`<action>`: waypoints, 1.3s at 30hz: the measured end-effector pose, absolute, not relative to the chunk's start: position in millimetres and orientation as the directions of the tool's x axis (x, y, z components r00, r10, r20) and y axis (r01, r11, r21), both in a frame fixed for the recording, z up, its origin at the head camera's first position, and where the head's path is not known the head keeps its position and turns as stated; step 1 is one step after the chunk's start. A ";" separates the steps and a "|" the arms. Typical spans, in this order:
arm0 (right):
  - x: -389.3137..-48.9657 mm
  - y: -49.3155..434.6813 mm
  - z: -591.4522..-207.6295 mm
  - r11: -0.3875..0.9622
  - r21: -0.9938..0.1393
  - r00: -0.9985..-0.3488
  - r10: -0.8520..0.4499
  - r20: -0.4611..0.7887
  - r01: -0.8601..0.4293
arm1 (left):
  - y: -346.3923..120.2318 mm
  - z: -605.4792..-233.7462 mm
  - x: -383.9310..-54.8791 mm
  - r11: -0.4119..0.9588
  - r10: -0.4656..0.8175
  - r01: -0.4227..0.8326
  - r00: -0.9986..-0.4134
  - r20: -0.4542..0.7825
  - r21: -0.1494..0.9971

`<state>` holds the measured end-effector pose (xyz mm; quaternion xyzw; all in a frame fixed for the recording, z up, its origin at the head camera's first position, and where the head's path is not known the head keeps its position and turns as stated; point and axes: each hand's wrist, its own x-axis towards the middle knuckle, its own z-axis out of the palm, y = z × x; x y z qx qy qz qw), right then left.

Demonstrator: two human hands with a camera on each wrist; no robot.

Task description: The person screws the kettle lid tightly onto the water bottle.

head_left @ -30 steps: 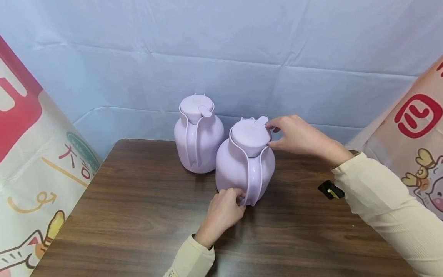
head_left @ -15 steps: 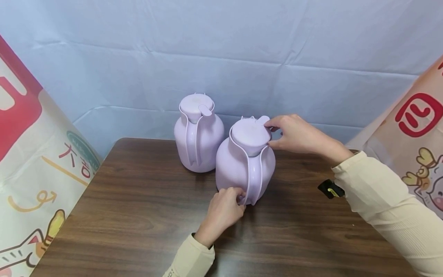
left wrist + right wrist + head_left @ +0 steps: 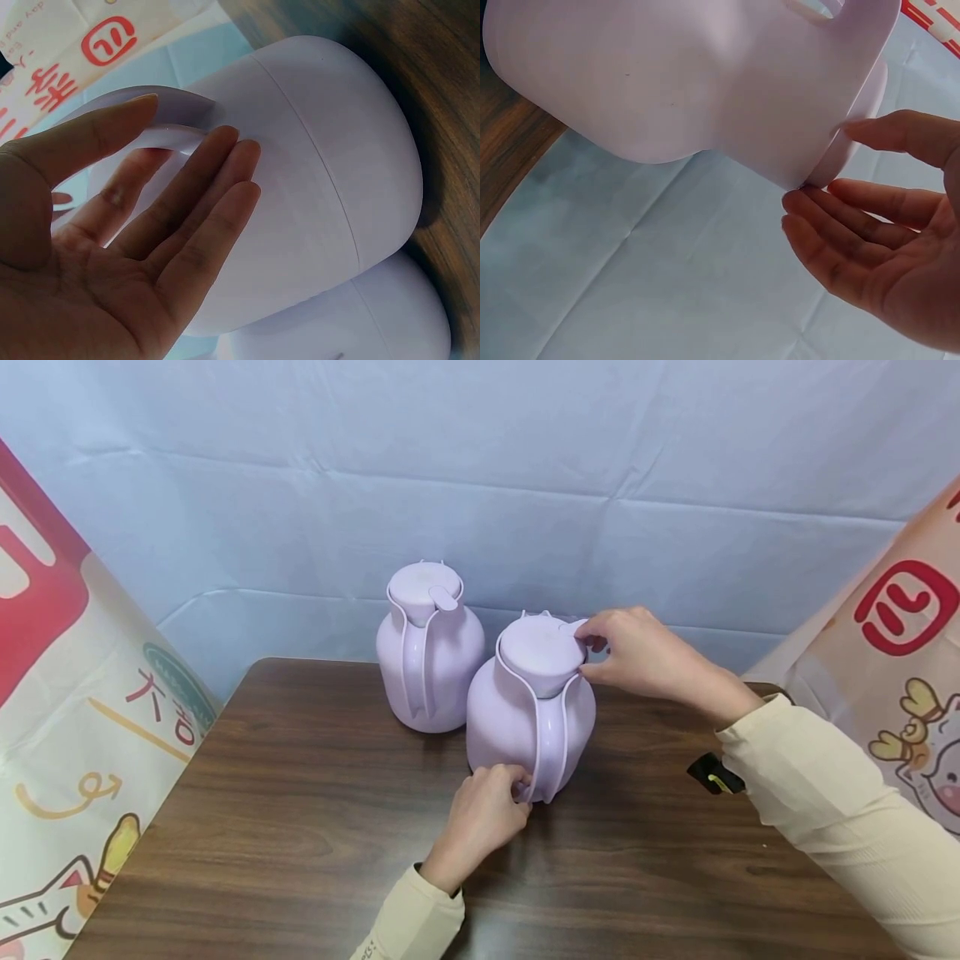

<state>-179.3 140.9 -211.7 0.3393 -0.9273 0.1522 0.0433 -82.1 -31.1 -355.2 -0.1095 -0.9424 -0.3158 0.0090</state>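
Two lilac insulated jugs with flat round lids stand upright on the wooden table. The nearer jug (image 3: 498, 718) has its handle (image 3: 552, 735) towards the camera. My left hand (image 3: 487, 810) pinches the low end of this handle between thumb and index finger, its other fingers stretched along the jug body in the left wrist view. At the top right, my right hand (image 3: 641, 652) pinches the edge of the lid (image 3: 542, 647) by its small tab, with the thumb at the rim. Behind to the left stands the second jug (image 3: 457, 668), its tab (image 3: 442, 598) pointing forward and right.
A small black object with a yellow mark (image 3: 716, 774) lies on the table (image 3: 322, 827) beside the right sleeve. A pale blue cloth (image 3: 300, 527) hangs behind the table. Printed sheets hang at both sides.
The nearer jug's lid tab has swung slightly clockwise, further right under my right fingers. The left hand and both jugs have stayed in place.
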 end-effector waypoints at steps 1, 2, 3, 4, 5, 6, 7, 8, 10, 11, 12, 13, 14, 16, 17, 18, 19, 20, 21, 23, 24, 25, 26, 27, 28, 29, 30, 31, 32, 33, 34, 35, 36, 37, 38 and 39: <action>-178.9 140.5 -211.9 0.724 -0.247 -0.765 -0.616 0.189 -0.644 | -31.2 -355.2 -82.2 0.776 0.201 0.213 -0.976 0.087 0.593; -178.4 140.0 -212.0 0.724 -0.242 -0.763 -0.616 0.195 -0.646 | -31.2 -355.2 -82.1 0.776 0.201 0.213 -0.976 0.087 0.594; -178.0 139.6 -212.2 0.724 -0.237 -0.762 -0.616 0.200 -0.647 | -31.3 -355.1 -82.1 0.775 0.202 0.214 -0.976 0.087 0.594; -177.5 139.2 -212.3 0.725 -0.236 -0.763 -0.614 0.202 -0.646 | -31.4 -355.0 -81.9 0.775 0.203 0.215 -0.975 0.088 0.594; -177.0 138.8 -212.4 0.726 -0.236 -0.764 -0.612 0.205 -0.646 | -31.4 -354.9 -81.9 0.775 0.204 0.217 -0.975 0.090 0.593; -176.5 138.6 -212.3 0.727 -0.239 -0.765 -0.610 0.207 -0.644 | -31.5 -355.0 -81.8 0.776 0.204 0.217 -0.975 0.091 0.593; -176.2 138.4 -212.3 0.727 -0.242 -0.767 -0.607 0.207 -0.642 | -31.5 -354.7 -81.7 0.776 0.204 0.218 -0.975 0.092 0.591; -175.9 138.3 -212.3 0.728 -0.246 -0.768 -0.605 0.208 -0.640 | -31.5 -354.9 -81.7 0.777 0.204 0.218 -0.975 0.092 0.591; -175.5 138.5 -212.2 0.730 -0.251 -0.772 -0.601 0.208 -0.636 | -31.4 -354.9 -81.6 0.779 0.203 0.218 -0.975 0.093 0.588; -175.4 138.7 -212.1 0.730 -0.253 -0.773 -0.600 0.208 -0.635 | -31.3 -354.9 -81.7 0.780 0.202 0.217 -0.975 0.092 0.587; -175.4 138.9 -212.1 0.730 -0.254 -0.773 -0.599 0.208 -0.634 | -31.2 -354.9 -81.7 0.781 0.201 0.216 -0.975 0.092 0.585; -175.3 139.2 -212.2 0.731 -0.255 -0.775 -0.597 0.208 -0.632 | -31.2 -354.8 -81.7 0.782 0.200 0.216 -0.975 0.093 0.585; -175.4 139.4 -212.2 0.733 -0.256 -0.776 -0.596 0.207 -0.631 | -31.1 -355.1 -81.6 0.783 0.199 0.215 -0.976 0.093 0.584; -175.2 139.8 -212.1 0.735 -0.261 -0.780 -0.591 0.203 -0.625 | -31.0 -355.0 -81.6 0.786 0.197 0.216 -0.976 0.097 0.579; -175.0 139.9 -212.0 0.737 -0.265 -0.783 -0.588 0.201 -0.622 | -30.9 -354.8 -81.6 0.787 0.195 0.215 -0.976 0.097 0.578; -174.8 139.9 -211.8 0.739 -0.268 -0.786 -0.586 0.197 -0.618 | -30.8 -354.8 -81.5 0.788 0.194 0.215 -0.976 0.098 0.577; -174.5 140.0 -211.7 0.741 -0.271 -0.789 -0.583 0.194 -0.614 | -30.8 -354.9 -81.5 0.788 0.193 0.215 -0.976 0.099 0.576; -174.4 139.9 -211.6 0.742 -0.275 -0.791 -0.581 0.191 -0.611 | -30.7 -355.2 -81.5 0.789 0.193 0.215 -0.976 0.100 0.575; -174.2 139.9 -211.5 0.742 -0.279 -0.792 -0.580 0.190 -0.610 | -30.6 -355.0 -81.5 0.790 0.192 0.214 -0.976 0.100 0.575; -174.0 139.8 -211.4 0.742 -0.283 -0.794 -0.577 0.191 -0.607 | -30.5 -355.4 -81.4 0.789 0.192 0.214 -0.976 0.101 0.576; -173.8 139.8 -211.4 0.742 -0.285 -0.795 -0.576 0.191 -0.607 | -30.5 -355.8 -81.5 0.788 0.192 0.215 -0.976 0.102 0.576; -173.7 139.9 -211.5 0.742 -0.287 -0.795 -0.576 0.191 -0.606 | -30.4 -355.9 -81.5 0.788 0.193 0.217 -0.976 0.104 0.576; -173.8 139.9 -211.7 0.741 -0.289 -0.795 -0.575 0.192 -0.606 | -30.4 -356.0 -81.5 0.788 0.193 0.219 -0.975 0.107 0.576; -173.8 140.1 -212.1 0.740 -0.290 -0.795 -0.575 0.193 -0.606 | -30.5 -355.9 -81.5 0.787 0.193 0.219 -0.975 0.107 0.577; -173.6 140.4 -212.4 0.741 -0.294 -0.796 -0.573 0.193 -0.604 | -30.5 -356.0 -81.4 0.786 0.194 0.220 -0.975 0.108 0.577; -173.4 140.5 -212.5 0.739 -0.298 -0.797 -0.573 0.193 -0.604 | -30.5 -356.0 -81.4 0.785 0.195 0.221 -0.975 0.108 0.578; -173.1 140.7 -212.6 0.738 -0.302 -0.797 -0.572 0.194 -0.604 | -30.5 -356.1 -81.6 0.785 0.195 0.221 -0.975 0.109 0.579; -173.0 141.0 -212.8 0.737 -0.305 -0.797 -0.571 0.196 -0.603 | -30.6 -356.1 -81.6 0.784 0.195 0.221 -0.975 0.107 0.581; -172.8 141.3 -212.9 0.736 -0.308 -0.798 -0.570 0.197 -0.602 | -30.6 -355.9 -81.5 0.783 0.195 0.220 -0.975 0.106 0.582; -172.6 141.6 -212.9 0.737 -0.312 -0.800 -0.567 0.197 -0.600 | -30.6 -355.8 -81.4 0.781 0.195 0.219 -0.975 0.104 0.585; -172.6 141.9 -212.8 0.738 -0.315 -0.802 -0.565 0.196 -0.597 | -30.7 -355.7 -81.5 0.780 0.196 0.219 -0.975 0.103 0.586; -172.5 142.2 -212.4 0.738 -0.317 -0.802 -0.564 0.196 -0.596 | -30.7 -355.6 -81.5 0.779 0.196 0.218 -0.975 0.102 0.588; -172.7 142.6 -212.2 0.739 -0.317 -0.803 -0.563 0.196 -0.595 | -30.8 -355.6 -81.6 0.779 0.195 0.216 -0.976 0.100 0.589; -173.0 143.1 -211.8 0.741 -0.316 -0.805 -0.560 0.196 -0.593 | -30.9 -355.4 -81.5 0.779 0.195 0.216 -0.976 0.099 0.589; -173.2 143.5 -211.2 0.742 -0.316 -0.806 -0.558 0.196 -0.591 | -30.9 -355.3 -81.4 0.778 0.195 0.215 -0.976 0.098 0.590; -173.5 144.1 -210.4 0.743 -0.317 -0.807 -0.556 0.199 -0.589 | -30.9 -355.4 -81.4 0.778 0.195 0.215 -0.976 0.099 0.590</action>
